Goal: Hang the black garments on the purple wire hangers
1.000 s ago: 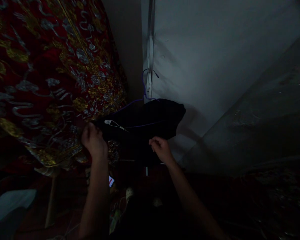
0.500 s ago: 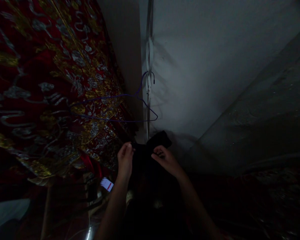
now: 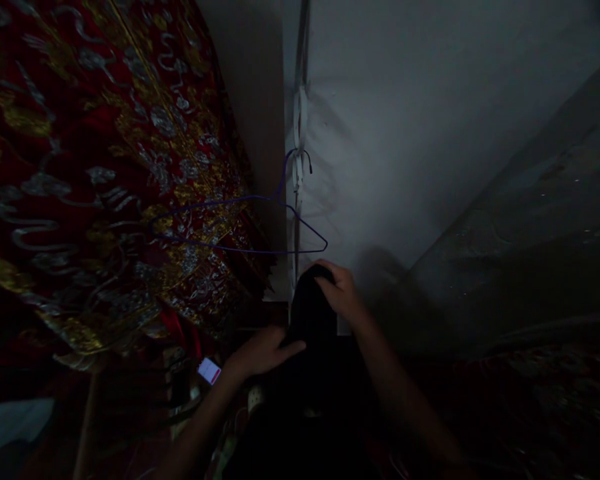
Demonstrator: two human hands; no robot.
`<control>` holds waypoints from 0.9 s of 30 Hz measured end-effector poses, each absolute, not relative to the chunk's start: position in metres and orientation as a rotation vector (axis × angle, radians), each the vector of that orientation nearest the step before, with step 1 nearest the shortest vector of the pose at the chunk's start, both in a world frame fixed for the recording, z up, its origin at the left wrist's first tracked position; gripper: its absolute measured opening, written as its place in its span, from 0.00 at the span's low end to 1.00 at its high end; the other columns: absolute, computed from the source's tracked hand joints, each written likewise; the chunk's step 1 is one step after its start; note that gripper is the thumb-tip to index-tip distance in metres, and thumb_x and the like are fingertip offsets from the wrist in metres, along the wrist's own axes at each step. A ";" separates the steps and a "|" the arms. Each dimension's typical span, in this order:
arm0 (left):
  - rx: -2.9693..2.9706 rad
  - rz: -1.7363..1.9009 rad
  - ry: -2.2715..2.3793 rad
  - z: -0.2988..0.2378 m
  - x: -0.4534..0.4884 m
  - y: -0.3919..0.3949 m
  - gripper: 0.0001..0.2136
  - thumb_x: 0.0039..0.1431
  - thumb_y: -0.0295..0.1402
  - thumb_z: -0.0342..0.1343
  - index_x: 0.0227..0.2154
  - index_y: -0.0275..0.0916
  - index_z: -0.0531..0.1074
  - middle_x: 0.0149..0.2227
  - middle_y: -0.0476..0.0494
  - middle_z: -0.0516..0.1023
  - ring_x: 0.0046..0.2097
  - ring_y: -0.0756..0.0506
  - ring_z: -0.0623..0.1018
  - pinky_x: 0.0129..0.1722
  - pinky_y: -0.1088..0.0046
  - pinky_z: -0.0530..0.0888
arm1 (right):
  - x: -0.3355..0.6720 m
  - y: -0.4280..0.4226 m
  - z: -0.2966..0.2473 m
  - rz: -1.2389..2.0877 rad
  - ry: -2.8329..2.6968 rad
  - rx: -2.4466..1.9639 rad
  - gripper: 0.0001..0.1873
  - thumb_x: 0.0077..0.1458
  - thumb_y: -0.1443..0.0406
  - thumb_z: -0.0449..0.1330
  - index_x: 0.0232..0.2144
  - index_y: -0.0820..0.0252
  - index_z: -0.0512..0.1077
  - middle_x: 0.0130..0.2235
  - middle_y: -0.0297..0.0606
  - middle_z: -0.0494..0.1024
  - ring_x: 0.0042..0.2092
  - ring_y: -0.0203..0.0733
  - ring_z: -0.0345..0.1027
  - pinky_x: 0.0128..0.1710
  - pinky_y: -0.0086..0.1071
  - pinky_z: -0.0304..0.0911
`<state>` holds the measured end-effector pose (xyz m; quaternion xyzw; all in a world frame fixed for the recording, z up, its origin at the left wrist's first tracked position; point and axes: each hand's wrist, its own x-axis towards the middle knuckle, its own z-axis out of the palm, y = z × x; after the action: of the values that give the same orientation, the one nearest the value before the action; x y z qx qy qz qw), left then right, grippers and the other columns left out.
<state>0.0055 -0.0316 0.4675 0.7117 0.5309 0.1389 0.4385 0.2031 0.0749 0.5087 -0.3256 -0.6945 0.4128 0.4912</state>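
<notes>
A black piece of cloth, probably a garment (image 3: 310,307), hangs between my hands in the dim light; its exact kind does not show. My right hand (image 3: 337,283) grips its upper end, fingers over the top and thumb in front. Lower down, my left hand (image 3: 270,350) lies against the cloth's left side, thumb stretched across it; its other fingers are mostly hidden in the dark. Just above the cloth, a bare purple wire hanger (image 3: 240,250) hangs by its hook from a white ring (image 3: 298,170).
Red fabric with gold and silver embroidery (image 3: 130,167) fills the left side. A pale wall (image 3: 405,133) stands ahead, with a dark sheet-like surface (image 3: 530,213) to the right. A lit phone (image 3: 209,371) lies at lower left, near a wooden pole (image 3: 87,420).
My right hand has risen and now grips the cloth's upper end. My left hand has dropped from the cloth's top to its lower left side. The cloth hangs longer.
</notes>
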 end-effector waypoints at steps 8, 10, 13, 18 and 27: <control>1.895 0.149 1.701 0.492 -0.076 -0.051 0.17 0.67 0.43 0.45 0.37 0.39 0.77 0.40 0.40 0.82 0.41 0.41 0.80 0.43 0.66 0.71 | 0.160 0.151 0.490 0.927 -1.738 -1.072 0.17 0.53 0.55 0.53 0.20 0.58 0.70 0.22 0.35 0.72 0.28 0.42 0.67 0.28 0.31 0.61; 1.874 0.137 1.828 0.509 -0.093 -0.054 0.18 0.67 0.43 0.44 0.34 0.40 0.76 0.37 0.40 0.82 0.38 0.41 0.79 0.41 0.66 0.71 | 0.172 0.150 0.486 0.904 -1.719 -1.149 0.21 0.51 0.52 0.54 0.14 0.57 0.63 0.17 0.32 0.63 0.22 0.38 0.59 0.22 0.30 0.52; 1.910 0.379 1.948 0.540 -0.104 -0.048 0.17 0.67 0.44 0.45 0.30 0.41 0.74 0.35 0.43 0.80 0.37 0.42 0.78 0.41 0.66 0.70 | 0.209 0.141 0.490 0.744 -1.658 -1.266 0.24 0.48 0.49 0.55 0.12 0.56 0.60 0.16 0.30 0.57 0.20 0.35 0.53 0.21 0.30 0.45; 1.972 0.835 2.068 0.581 -0.099 -0.011 0.16 0.63 0.47 0.51 0.29 0.40 0.73 0.31 0.47 0.77 0.34 0.45 0.75 0.38 0.69 0.68 | 0.254 0.120 0.515 0.474 -1.578 -1.376 0.22 0.45 0.50 0.57 0.11 0.57 0.59 0.16 0.30 0.55 0.21 0.34 0.51 0.21 0.30 0.44; 2.049 0.883 2.116 0.570 -0.102 0.040 0.17 0.57 0.49 0.54 0.25 0.41 0.70 0.29 0.46 0.74 0.34 0.44 0.73 0.37 0.69 0.66 | 0.259 0.100 0.529 0.408 -1.521 -1.351 0.20 0.47 0.54 0.56 0.12 0.56 0.57 0.16 0.29 0.54 0.21 0.33 0.49 0.20 0.30 0.45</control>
<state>-0.1018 0.0398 0.5697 0.6659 0.6877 0.2871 0.0335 0.2587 0.1001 0.5290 -0.5608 -0.6314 0.1691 0.5082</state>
